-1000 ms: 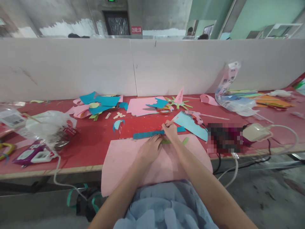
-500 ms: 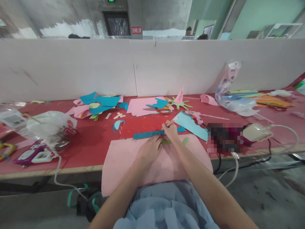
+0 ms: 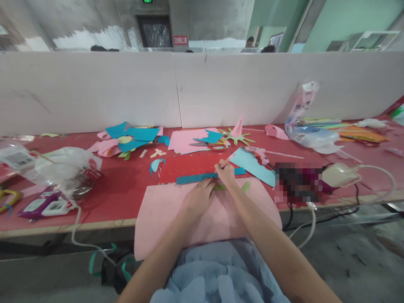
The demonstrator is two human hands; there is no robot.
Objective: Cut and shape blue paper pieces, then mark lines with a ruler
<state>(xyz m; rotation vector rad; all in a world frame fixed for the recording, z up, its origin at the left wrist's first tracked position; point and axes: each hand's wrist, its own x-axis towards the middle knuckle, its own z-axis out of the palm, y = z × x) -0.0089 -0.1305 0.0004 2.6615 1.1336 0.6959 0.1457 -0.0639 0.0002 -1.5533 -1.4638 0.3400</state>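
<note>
A large pink sheet (image 3: 170,214) lies in front of me and hangs over the table's front edge. Along its far edge runs a long blue strip (image 3: 192,178), partly covered by my hands. My left hand (image 3: 202,195) lies flat on the pink sheet, its fingertips at the strip's near side. Closed in a writing grip, my right hand (image 3: 225,171) holds a slim pale pen (image 3: 232,157) over the strip; the pen's tip is hidden. Small green pieces (image 3: 246,186) lie on the sheet near both hands. Behind the strip is a bright red sheet (image 3: 189,166).
Scissors (image 3: 216,146), pink paper (image 3: 179,141), blue scraps (image 3: 143,134) and a pink cone (image 3: 238,127) lie toward the white partition (image 3: 126,88). A glue gun (image 3: 261,155) rests by light-blue paper (image 3: 255,167). Plastic bags (image 3: 65,168) and a purple-white power strip (image 3: 47,205) are left.
My right hand and the pen have shifted very slightly. My left hand, the strip and the pink sheet stay in place.
</note>
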